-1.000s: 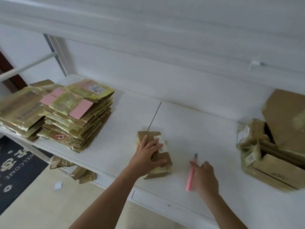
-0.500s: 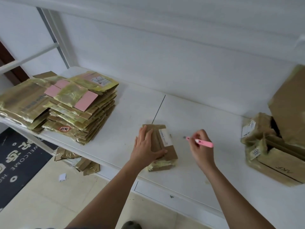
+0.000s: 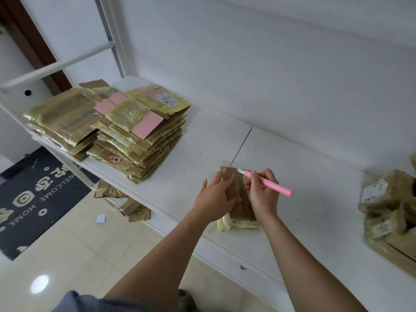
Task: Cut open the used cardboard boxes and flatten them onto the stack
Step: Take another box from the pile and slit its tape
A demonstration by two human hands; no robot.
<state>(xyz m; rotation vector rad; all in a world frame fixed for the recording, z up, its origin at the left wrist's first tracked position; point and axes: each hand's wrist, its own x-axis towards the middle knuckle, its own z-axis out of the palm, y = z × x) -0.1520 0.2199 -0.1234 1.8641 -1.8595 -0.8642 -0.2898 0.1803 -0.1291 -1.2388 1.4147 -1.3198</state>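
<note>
Cardboard box (image 3: 238, 199), small and still taped shut, lies flat on the white worktop (image 3: 304, 176) near its front edge, at about 6 o'clock from the seam in the surface. The left hand (image 3: 213, 199) presses on its top with fingers spread, pinning it down rather than gripping. The right hand (image 3: 263, 194) is clenched around a pink craft knife (image 3: 267, 183), which a second ago lay on the worktop beside the box. Its blade now sits at the box's far end, at 12 o'clock, so the first cut along the tape looks about to begin. At 10 o'clock, well apart, stands the stack (image 3: 126, 134) of flattened boxes that this one should join. At 3 o'clock, uncut boxes (image 3: 391, 212) wait in a heap. Scraps of cardboard (image 3: 132, 208) lie on the floor below.
</note>
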